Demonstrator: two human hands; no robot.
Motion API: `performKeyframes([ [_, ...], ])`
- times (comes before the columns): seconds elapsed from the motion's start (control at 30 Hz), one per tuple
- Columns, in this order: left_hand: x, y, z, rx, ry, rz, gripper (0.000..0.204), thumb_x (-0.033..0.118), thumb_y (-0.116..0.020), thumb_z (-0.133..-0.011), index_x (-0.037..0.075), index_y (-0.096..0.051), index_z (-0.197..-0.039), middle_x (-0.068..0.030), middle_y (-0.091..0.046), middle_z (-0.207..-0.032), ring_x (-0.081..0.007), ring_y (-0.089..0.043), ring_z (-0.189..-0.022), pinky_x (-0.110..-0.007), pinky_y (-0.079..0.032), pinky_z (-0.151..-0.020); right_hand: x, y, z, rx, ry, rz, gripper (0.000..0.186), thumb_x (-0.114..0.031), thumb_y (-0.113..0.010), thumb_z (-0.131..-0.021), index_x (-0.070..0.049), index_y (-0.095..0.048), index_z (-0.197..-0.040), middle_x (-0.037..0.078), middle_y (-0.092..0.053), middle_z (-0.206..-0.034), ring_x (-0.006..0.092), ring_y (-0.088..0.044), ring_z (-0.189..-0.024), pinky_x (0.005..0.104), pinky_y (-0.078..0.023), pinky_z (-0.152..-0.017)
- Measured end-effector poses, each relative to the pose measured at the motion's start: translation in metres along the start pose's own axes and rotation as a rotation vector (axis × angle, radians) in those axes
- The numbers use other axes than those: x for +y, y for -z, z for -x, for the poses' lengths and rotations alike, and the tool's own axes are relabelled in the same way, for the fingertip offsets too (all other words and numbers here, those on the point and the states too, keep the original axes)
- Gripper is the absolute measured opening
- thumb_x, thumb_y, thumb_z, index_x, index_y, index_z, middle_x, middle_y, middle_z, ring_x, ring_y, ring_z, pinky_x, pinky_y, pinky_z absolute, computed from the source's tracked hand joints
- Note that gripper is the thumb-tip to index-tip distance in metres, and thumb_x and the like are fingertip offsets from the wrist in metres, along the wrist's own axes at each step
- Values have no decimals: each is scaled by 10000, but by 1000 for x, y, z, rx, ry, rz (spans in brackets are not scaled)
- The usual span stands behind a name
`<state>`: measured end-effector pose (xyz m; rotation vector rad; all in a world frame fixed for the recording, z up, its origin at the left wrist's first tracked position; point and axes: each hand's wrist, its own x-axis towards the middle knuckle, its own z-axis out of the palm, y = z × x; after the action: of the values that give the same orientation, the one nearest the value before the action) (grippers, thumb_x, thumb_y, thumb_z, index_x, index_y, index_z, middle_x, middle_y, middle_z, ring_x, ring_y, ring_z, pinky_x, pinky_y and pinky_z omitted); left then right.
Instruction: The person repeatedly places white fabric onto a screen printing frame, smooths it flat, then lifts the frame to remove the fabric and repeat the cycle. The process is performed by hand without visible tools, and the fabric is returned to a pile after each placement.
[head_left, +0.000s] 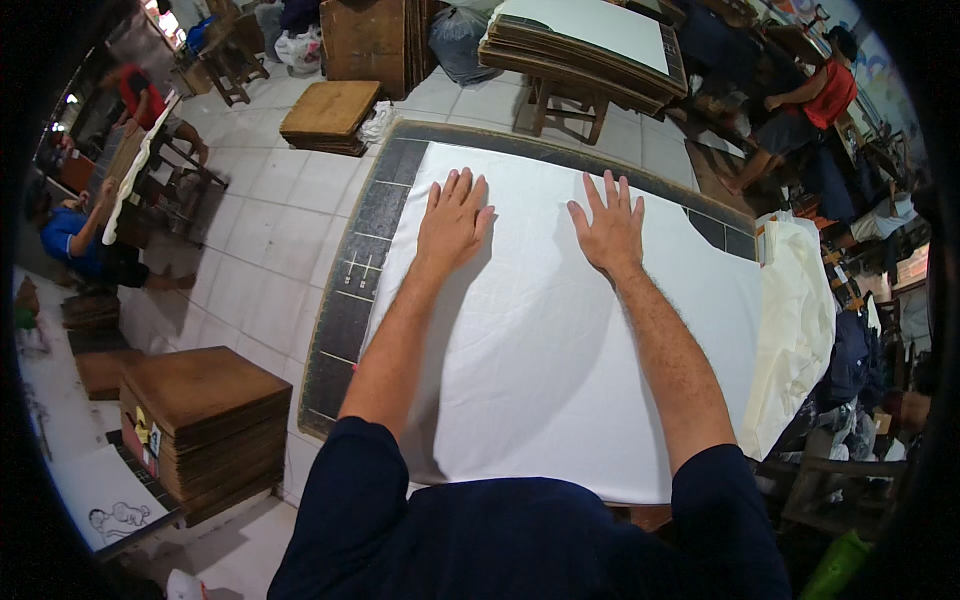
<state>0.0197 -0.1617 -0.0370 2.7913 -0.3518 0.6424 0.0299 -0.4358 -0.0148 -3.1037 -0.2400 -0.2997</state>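
Note:
A white fabric panel (530,380) lies spread over a dark board (385,205) marked with thin light lines. Near the panel's far left corner, my left hand (452,222) rests palm down, fingers stretched out. My right hand (608,225) lies flat further right on the same cloth, its fingers spread. Neither hand holds anything. At the upper right, the fabric has a curved cut-out edge where the dark board shows. The near edge of the cloth reaches my torso. Faint creases run over the fabric between my arms.
Cream cloth (795,320) hangs along the board's right side. Brown board stacks stand at the lower left (205,420) and upper left (330,110). Beyond the board, a stool (562,108) bears more boards. People sit or stand at both sides.

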Motion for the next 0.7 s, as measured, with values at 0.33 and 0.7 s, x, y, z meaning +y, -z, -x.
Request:
performKeyframes([
  [0.33,-25,-11,-40,-223,225,-228,649,457,-399,-1007,50,-337,-1508,-156,-290,-1592,-310,-244,-1484,-564,-167,-1186,-1,3,0,-14,2,-20,629,-523,-360,-1021,-167,-334,-1538,168,-252,-1603,356,-184,-1491,590,-116,-1186],
  [0.7,-14,-26,-57,-259,256,-189,640,457,-356,-1021,52,-328,-1516,-176,-272,-1596,-363,-219,-1486,-589,-149,-1184,0,2,0,-25,-15,-24,629,-539,-332,-1023,-188,-320,-1544,132,-236,-1616,330,-150,-1503,562,-82,-1201],
])
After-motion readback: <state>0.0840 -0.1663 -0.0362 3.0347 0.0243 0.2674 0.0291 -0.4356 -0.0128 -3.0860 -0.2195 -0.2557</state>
